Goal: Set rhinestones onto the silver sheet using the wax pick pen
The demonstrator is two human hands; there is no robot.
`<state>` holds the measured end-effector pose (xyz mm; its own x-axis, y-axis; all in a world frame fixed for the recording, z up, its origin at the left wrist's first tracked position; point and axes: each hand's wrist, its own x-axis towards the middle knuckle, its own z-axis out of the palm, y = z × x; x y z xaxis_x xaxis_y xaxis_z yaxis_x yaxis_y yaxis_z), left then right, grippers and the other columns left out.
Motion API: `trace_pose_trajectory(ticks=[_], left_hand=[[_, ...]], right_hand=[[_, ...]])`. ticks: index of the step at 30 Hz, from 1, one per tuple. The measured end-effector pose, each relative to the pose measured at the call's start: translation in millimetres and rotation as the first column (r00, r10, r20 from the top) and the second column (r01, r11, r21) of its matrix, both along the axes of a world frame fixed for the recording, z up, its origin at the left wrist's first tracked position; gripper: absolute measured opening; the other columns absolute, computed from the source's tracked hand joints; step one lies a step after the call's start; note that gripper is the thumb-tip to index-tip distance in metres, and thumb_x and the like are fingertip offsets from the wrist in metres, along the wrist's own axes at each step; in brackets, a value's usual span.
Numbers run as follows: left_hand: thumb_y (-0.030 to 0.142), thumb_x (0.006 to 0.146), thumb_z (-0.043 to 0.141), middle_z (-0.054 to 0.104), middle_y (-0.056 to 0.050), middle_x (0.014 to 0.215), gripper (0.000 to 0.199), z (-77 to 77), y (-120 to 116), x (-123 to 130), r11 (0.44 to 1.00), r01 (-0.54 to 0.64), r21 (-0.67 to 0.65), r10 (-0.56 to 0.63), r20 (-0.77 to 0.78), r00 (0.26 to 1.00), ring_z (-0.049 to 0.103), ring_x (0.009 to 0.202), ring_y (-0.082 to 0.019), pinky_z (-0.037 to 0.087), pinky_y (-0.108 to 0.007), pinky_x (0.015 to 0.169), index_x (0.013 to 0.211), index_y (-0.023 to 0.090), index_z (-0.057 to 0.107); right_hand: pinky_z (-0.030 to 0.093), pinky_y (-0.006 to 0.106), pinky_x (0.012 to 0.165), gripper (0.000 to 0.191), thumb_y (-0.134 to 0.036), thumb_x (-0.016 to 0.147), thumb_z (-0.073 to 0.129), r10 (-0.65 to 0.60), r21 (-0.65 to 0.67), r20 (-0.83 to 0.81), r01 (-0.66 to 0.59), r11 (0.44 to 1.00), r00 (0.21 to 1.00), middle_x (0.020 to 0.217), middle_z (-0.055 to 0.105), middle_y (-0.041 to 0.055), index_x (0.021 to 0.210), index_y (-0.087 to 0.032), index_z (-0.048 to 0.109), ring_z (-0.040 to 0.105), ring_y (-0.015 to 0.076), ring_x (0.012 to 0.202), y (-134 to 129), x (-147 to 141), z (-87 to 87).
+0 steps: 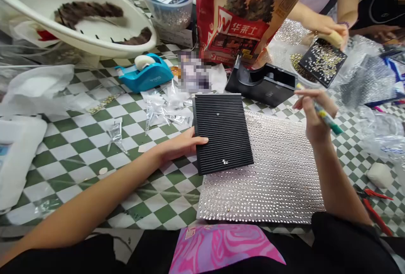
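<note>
A green-yellow pen-like stick is held in the right hand, a black ridged square tray in the left hand; its shiny stones could be spilled by tilting.

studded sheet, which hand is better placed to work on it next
Likely the right hand: it holds a pen-like tool near the far right corner of the studded sheet, while the left hand grips the ridged black tray.

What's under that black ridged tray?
The sheet of shiny stones sticks out past the black tray at right and below; checkered cloth shows at left. The tray covers what's directly beneath, so I can't tell there.
</note>
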<state>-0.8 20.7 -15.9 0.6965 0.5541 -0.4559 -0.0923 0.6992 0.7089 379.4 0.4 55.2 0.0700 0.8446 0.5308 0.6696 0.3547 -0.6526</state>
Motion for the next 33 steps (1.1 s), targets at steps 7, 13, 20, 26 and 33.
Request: trace_pose_trajectory(ticks=[7, 13, 20, 26, 33], left_hand=[[0.030, 0.079, 0.089, 0.077, -0.016, 0.134, 0.061, -10.1, -1.2, -0.8, 0.999, -0.002, 0.050, -0.003, 0.087, 0.996, 0.075, 0.124, -0.032, 0.064, -0.036, 0.099, 0.134, 0.019, 0.064], [0.030, 0.077, 0.089, 0.074, -0.017, 0.139, 0.072, -7.6, -1.8, 0.7, 0.999, -0.010, 0.034, 0.008, 0.057, 0.998, 0.072, 0.128, -0.035, 0.064, -0.038, 0.099, 0.142, 0.020, 0.059], [0.028, 0.079, 0.087, 0.074, -0.017, 0.139, 0.074, -3.7, -1.1, 0.1, 0.999, 0.000, 0.043, -0.001, 0.024, 1.000, 0.070, 0.132, -0.037, 0.061, -0.044, 0.107, 0.145, 0.020, 0.057], [0.026, 0.079, 0.085, 0.077, -0.016, 0.134, 0.066, -6.9, 0.6, -0.1, 0.998, 0.001, 0.063, -0.002, 0.020, 1.000, 0.073, 0.127, -0.035, 0.064, -0.041, 0.101, 0.140, 0.019, 0.061], [0.021, 0.080, 0.083, 0.075, -0.015, 0.140, 0.063, -1.1, 0.0, -0.3, 0.998, -0.012, 0.059, 0.011, 0.021, 1.000, 0.072, 0.129, -0.034, 0.064, -0.039, 0.102, 0.139, 0.019, 0.061]], right_hand=[[0.060, 0.035, 0.076, 0.031, -0.020, 0.103, 0.059, 0.450, -0.285, -0.173, -0.482, 0.829, 0.876, 0.105, 0.079, 0.0023, 0.129, -0.032, 0.072, 0.075, 0.0181, 0.091, -86.7, -109.6, -10.5], [0.059, 0.035, 0.068, 0.022, -0.013, 0.092, 0.063, 0.403, -0.255, -0.132, -0.424, 0.869, 0.906, 0.091, 0.076, 0.0036, 0.110, -0.025, 0.069, 0.074, 0.0191, 0.080, -104.1, -123.3, -23.8], [0.059, 0.034, 0.064, 0.013, -0.017, 0.094, 0.065, 0.382, -0.256, -0.107, -0.397, 0.882, 0.918, 0.085, 0.076, 0.0029, 0.103, -0.025, 0.071, 0.074, 0.0189, 0.075, -102.0, -128.9, -25.9], [0.059, 0.033, 0.066, 0.011, -0.018, 0.096, 0.068, 0.343, -0.259, -0.171, -0.378, 0.889, 0.924, 0.083, 0.077, 0.0016, 0.101, -0.025, 0.074, 0.074, 0.0176, 0.075, -103.9, -127.9, -31.8], [0.059, 0.034, 0.067, 0.010, -0.020, 0.098, 0.069, 0.320, -0.282, -0.226, -0.377, 0.882, 0.920, 0.080, 0.078, 0.0010, 0.102, -0.026, 0.076, 0.075, 0.0184, 0.076, -105.7, -128.4, -34.5]])
